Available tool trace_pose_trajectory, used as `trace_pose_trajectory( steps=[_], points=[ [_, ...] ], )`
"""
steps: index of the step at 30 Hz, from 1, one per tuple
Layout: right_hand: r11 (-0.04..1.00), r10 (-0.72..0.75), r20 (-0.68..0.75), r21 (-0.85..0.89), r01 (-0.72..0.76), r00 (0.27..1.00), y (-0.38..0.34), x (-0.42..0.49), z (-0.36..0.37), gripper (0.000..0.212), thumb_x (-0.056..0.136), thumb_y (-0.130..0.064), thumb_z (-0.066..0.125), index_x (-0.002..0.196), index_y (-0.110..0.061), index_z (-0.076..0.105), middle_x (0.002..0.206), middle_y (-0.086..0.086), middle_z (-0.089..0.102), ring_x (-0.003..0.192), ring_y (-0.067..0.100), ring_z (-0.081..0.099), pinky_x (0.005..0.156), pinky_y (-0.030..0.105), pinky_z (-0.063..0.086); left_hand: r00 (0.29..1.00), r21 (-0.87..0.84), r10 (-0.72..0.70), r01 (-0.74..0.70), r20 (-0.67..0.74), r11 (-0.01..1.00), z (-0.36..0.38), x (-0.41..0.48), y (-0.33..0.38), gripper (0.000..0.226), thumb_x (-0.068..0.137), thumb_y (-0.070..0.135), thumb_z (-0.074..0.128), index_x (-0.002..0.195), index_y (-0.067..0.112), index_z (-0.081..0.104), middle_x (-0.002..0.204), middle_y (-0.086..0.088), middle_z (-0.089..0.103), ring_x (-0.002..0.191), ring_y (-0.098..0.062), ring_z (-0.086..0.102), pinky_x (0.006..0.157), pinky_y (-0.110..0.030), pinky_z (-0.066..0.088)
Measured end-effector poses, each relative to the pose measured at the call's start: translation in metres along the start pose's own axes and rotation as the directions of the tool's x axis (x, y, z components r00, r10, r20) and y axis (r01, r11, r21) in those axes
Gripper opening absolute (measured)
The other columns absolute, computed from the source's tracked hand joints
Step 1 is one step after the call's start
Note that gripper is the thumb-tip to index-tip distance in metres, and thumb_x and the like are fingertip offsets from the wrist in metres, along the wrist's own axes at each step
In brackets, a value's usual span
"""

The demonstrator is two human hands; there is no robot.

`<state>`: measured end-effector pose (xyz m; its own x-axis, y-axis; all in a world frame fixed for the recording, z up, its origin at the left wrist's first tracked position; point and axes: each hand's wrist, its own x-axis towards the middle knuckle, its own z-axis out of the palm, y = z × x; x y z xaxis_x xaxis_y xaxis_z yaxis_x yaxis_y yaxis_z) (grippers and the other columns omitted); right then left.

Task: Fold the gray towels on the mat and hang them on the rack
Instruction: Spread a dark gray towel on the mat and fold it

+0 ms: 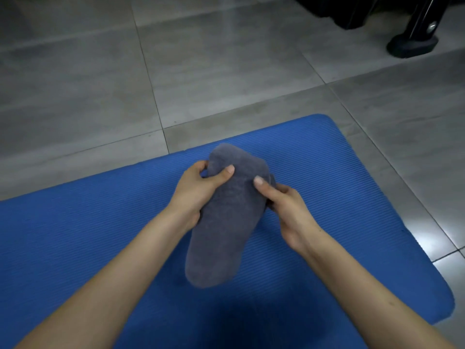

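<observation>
A gray towel [224, 222], folded into a long thick bundle, hangs above the blue mat [339, 197], held between both hands. My left hand [198, 190] grips its upper left edge, thumb on top and fingers curled underneath. My right hand [284, 205] pinches the upper right edge, thumb pressed on the top face. The towel's lower end droops toward me, just above the mat. No rack that I can identify shows clearly in this view.
Gray floor tiles [201, 71] surround the mat on the far side and on the right. A black metal stand with a foot [412, 44] sits at the top right corner, beside dark equipment.
</observation>
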<state>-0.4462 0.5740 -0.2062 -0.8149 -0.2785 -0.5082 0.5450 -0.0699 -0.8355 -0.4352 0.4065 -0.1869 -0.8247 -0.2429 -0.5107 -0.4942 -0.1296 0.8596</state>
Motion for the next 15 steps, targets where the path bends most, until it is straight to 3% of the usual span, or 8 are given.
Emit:
trace_pose_trajectory(
  steps=[2,4,6,8,11,13,15],
  points=[
    [0.997,-0.025,-0.064,-0.076,0.020,0.998,-0.016,-0.007,0.012,0.021,0.079,-0.018,0.073,0.093,-0.004,0.067,0.086,0.003,0.074,0.080,0.011,0.070,0.061,0.013,0.051,0.996,0.020,0.031,-0.029,-0.081,0.999,0.000,-0.009,0.010,0.026,0.078,0.029,0.075,0.097,0.019,0.058,0.092,0.003,0.069,0.078,-0.009,0.069,0.063,-0.021,0.056],
    [0.989,-0.053,-0.151,-0.145,0.031,0.987,-0.032,-0.017,0.027,0.036,0.077,-0.014,0.076,0.107,-0.003,0.060,0.090,0.008,0.072,0.083,0.017,0.070,0.064,0.019,0.055,0.982,0.043,0.026,-0.018,-0.186,0.999,-0.002,-0.019,0.022,0.040,0.075,0.030,0.078,0.102,0.023,0.049,0.092,0.001,0.067,0.083,-0.012,0.067,0.073,-0.031,0.057],
    [0.971,-0.082,-0.212,-0.238,0.030,0.974,-0.048,-0.032,0.038,0.070,0.074,-0.020,0.079,0.132,-0.024,0.041,0.093,0.007,0.071,0.088,0.018,0.069,0.077,0.031,0.056,0.966,0.105,0.035,-0.008,-0.255,0.994,-0.005,-0.036,0.037,0.059,0.069,0.039,0.080,0.114,0.031,0.042,0.090,-0.001,0.068,0.086,-0.018,0.067,0.080,-0.042,0.056],
    [0.939,-0.114,-0.204,-0.342,0.039,0.972,-0.068,-0.053,0.045,0.084,0.068,-0.035,0.075,0.136,-0.053,0.029,0.096,-0.001,0.070,0.092,0.015,0.067,0.089,0.043,0.052,0.970,0.176,0.081,-0.040,-0.231,0.983,-0.007,-0.059,0.057,0.068,0.064,0.052,0.075,0.123,0.045,0.041,0.105,0.003,0.069,0.099,-0.017,0.065,0.088,-0.044,0.052],
    [0.892,-0.159,-0.114,-0.443,0.093,0.981,-0.110,-0.090,0.053,0.076,0.074,-0.033,0.072,0.124,-0.070,0.028,0.113,-0.012,0.065,0.099,0.009,0.063,0.097,0.038,0.048,0.978,0.303,0.145,-0.093,-0.152,0.949,-0.012,-0.096,0.098,0.062,0.081,0.041,0.068,0.137,0.041,0.040,0.133,0.017,0.052,0.122,-0.004,0.049,0.105,-0.028,0.039],
    [0.878,-0.140,0.031,-0.459,0.139,0.990,-0.144,-0.115,0.056,0.075,0.083,-0.013,0.069,0.126,-0.061,0.031,0.125,-0.027,0.053,0.112,-0.002,0.055,0.102,0.027,0.044,0.984,0.337,0.138,-0.092,-0.116,0.937,-0.019,-0.118,0.131,0.060,0.085,0.039,0.064,0.139,0.040,0.039,0.137,0.021,0.047,0.127,-0.001,0.043,0.106,-0.021,0.034],
    [0.873,-0.078,0.154,-0.468,0.142,0.985,-0.180,-0.139,0.059,0.071,0.083,-0.005,0.068,0.126,-0.054,0.038,0.128,-0.032,0.046,0.120,-0.009,0.047,0.104,0.024,0.041,0.994,0.362,0.096,-0.073,-0.046,0.929,-0.025,-0.144,0.167,0.066,0.081,0.043,0.067,0.139,0.042,0.036,0.137,0.024,0.045,0.126,0.000,0.043,0.107,-0.024,0.036]
  ],
)
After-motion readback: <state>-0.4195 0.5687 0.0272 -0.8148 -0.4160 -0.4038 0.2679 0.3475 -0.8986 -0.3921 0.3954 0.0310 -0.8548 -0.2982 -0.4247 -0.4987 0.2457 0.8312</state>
